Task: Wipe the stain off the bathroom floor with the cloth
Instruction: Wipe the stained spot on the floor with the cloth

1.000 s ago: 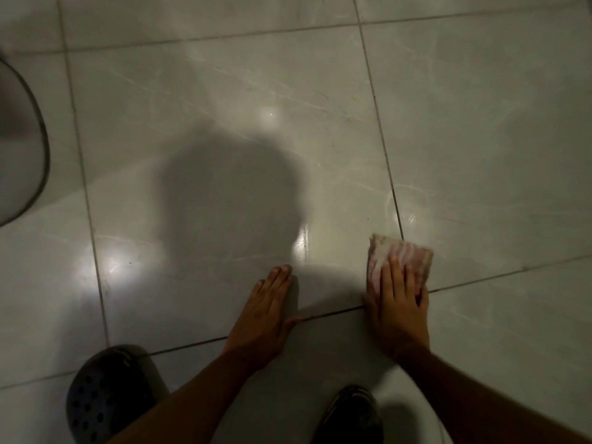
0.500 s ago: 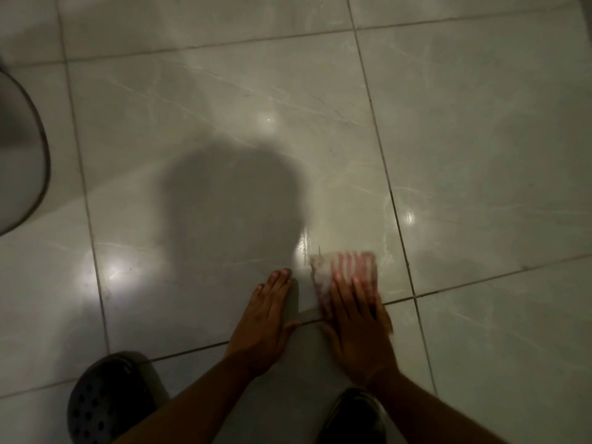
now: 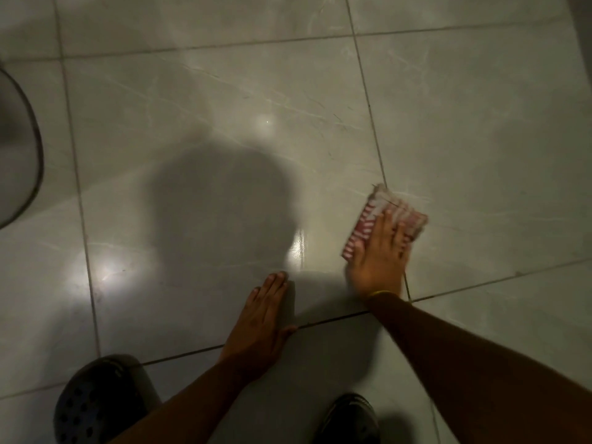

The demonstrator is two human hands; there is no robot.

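A folded red-and-white striped cloth [image 3: 374, 219] lies flat on the pale marble-look floor tiles [image 3: 192, 107], over a dark grout line. My right hand [image 3: 379, 257] presses down on the cloth's near half with fingers spread; it is motion-blurred. My left hand [image 3: 261, 328] rests flat on the floor to the left, fingers together, holding nothing. I cannot make out a stain in the dim light; the part of the floor under the cloth is hidden.
Two dark clog shoes stand at the bottom: one at the left [image 3: 99, 402] and one at the centre [image 3: 349, 418]. A dark curved rim of a round object [image 3: 30, 155] shows at the left edge. My head's shadow falls across the middle tile.
My right hand slid the cloth left toward my left hand, then back to the right and further away across the grout line. The left hand stayed planted.
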